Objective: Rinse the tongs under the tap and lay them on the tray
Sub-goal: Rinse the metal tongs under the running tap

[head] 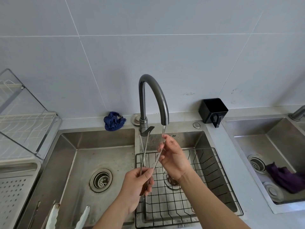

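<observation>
- A person holds thin metal tongs (145, 156) over the right basin of a double sink (105, 146), spread into a V so running water reaches the inside of each arm.
- The tap (154, 96) arches above; its stream falls on the right arm's tip.
- The left hand (137, 185) is closed around the hinged end, low and near the body.
- The right hand (173, 156) pinches the right arm near its tip, fingers half curled.
- A wire rack (206, 179) sits in the basin beneath.
- A perforated tray (14, 189) waits far left, well apart from the tongs.
</observation>
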The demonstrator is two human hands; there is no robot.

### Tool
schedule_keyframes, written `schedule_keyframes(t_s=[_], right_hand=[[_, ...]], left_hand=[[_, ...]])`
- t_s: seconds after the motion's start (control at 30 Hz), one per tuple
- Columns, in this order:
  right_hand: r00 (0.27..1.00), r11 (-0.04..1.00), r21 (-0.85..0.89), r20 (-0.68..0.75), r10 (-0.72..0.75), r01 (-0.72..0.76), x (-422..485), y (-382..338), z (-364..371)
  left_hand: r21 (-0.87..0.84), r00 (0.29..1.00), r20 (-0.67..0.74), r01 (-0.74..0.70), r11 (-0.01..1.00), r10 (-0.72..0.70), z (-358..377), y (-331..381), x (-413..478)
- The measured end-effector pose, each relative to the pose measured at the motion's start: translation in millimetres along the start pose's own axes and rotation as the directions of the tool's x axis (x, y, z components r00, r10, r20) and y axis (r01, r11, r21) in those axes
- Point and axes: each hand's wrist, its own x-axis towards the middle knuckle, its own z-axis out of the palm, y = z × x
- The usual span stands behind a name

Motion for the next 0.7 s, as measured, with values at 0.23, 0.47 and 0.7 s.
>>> schedule_keyframes(t_s=[0.23,0.47,0.7], right_hand=[[0.997,0.973,-0.218,0.03,-0.068,0.073,1,-3,1],[0.989,0.814,-0.565,0.025,-0.144,0.133,-3,5,16],[0.988,0.825,-0.554,-0.025,-0.152,0.112,-18,5,6]], left_hand=[[-0.132,0.993,0.085,0.088,0.987,-0.078,-1,0,0],[-0.16,0.997,0.065,0.054,0.986,-0.044,3,-1,4],[0.165,0.993,-0.015,-0.112,0.98,0.116,9,7,13]])
